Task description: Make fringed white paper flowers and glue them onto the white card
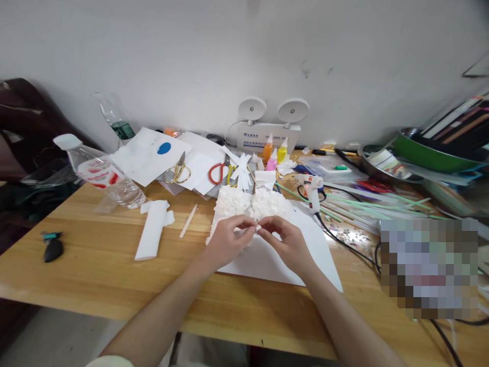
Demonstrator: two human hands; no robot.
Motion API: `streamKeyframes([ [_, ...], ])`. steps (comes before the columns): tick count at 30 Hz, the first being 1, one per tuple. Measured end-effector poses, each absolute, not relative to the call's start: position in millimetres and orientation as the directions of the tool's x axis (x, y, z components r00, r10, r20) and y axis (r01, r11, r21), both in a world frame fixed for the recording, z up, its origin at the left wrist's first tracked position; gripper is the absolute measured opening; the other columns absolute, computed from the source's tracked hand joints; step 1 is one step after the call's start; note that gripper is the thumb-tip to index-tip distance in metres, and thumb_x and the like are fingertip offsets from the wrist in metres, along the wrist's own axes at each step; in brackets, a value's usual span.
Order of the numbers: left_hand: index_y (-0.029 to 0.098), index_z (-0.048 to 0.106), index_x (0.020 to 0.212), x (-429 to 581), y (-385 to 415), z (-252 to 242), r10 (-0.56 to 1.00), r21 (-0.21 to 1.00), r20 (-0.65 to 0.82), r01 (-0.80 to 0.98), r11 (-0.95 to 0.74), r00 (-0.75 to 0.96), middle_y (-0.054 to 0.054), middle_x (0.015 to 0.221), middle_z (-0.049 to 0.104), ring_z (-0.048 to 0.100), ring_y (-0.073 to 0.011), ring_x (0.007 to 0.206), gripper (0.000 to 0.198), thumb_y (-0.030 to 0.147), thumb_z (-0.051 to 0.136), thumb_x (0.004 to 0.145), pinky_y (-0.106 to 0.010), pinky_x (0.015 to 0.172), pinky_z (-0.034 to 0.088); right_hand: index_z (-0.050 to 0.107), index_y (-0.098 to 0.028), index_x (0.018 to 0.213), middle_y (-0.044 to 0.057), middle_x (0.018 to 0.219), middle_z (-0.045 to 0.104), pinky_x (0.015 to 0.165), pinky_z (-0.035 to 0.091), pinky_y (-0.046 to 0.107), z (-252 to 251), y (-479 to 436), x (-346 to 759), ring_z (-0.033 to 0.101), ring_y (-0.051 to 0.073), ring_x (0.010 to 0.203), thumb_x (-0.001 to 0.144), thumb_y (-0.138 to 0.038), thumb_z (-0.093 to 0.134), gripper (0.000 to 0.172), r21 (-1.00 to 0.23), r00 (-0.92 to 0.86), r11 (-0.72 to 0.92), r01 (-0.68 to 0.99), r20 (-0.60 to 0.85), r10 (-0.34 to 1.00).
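**Both hands pinch one small white paper piece over a cluttered craft table**

At the far left a black tool (53, 249) lies on the wooden table (95, 275). A plastic bottle (103, 176) lies on its side; near it are a folded paper strip (152, 232) and a wooden stick (188, 220). Gold scissors (177, 173) and red scissors (217, 172) rest on loose sheets behind.

The left hand (226, 240) and right hand (286, 239) meet at mid-table, fingertips closed narrowly on the paper piece (255, 228), held just above a white sheet (275, 260) and in front of the fluffy paper clusters (248, 203).

Rightward lie a glue gun (314, 192), green straws (362, 204) and a green bowl (431, 153).
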State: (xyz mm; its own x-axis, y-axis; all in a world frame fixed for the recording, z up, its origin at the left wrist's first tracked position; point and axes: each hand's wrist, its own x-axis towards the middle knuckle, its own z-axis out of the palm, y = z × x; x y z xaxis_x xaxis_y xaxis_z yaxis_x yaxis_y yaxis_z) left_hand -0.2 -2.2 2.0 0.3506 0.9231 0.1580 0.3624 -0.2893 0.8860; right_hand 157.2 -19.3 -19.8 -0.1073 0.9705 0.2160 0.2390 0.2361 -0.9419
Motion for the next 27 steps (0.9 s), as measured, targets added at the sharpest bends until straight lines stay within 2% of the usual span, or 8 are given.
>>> streamKeyframes([
  [15,0.019,0.060,0.086,-0.3,-2.0,3.0,0.900,0.853,0.222,0.372,-0.366,0.375,-0.002,0.087,0.065,0.060,-0.0136,0.082,0.015,0.019,0.051,0.074,-0.025,0.077,0.047,0.059,-0.020,0.091,0.005,0.087,0.064,0.070,0.048,0.032,-23.0,-17.9,158.8,0.059,0.017,0.076,0.078,-0.031,0.053,0.018,-0.949,-0.130,0.191,0.251,0.162,0.978],
  [22,0.020,0.058,0.090,-1.7,-1.7,5.3,0.898,0.825,0.215,0.421,-0.377,0.383,-0.002,0.089,0.064,0.059,-0.0135,0.085,0.017,0.019,0.051,0.075,-0.024,0.077,0.046,0.057,-0.019,0.082,0.003,0.080,0.061,0.067,0.048,0.028,-21.5,-17.1,158.7,0.057,0.014,0.070,0.080,-0.029,0.051,0.013,-0.954,-0.165,0.178,0.241,0.141,0.976],
  [27,0.020,0.058,0.089,-2.3,-2.3,4.5,0.881,0.793,0.244,0.439,-0.422,0.405,-0.002,0.088,0.063,0.058,-0.0134,0.084,0.016,0.018,0.051,0.075,-0.026,0.077,0.044,0.056,-0.019,0.093,0.005,0.087,0.062,0.070,0.048,0.029,-23.0,-16.3,159.5,0.058,0.015,0.076,0.080,-0.030,0.050,0.019,-0.966,-0.191,0.135,0.222,0.092,0.977],
])
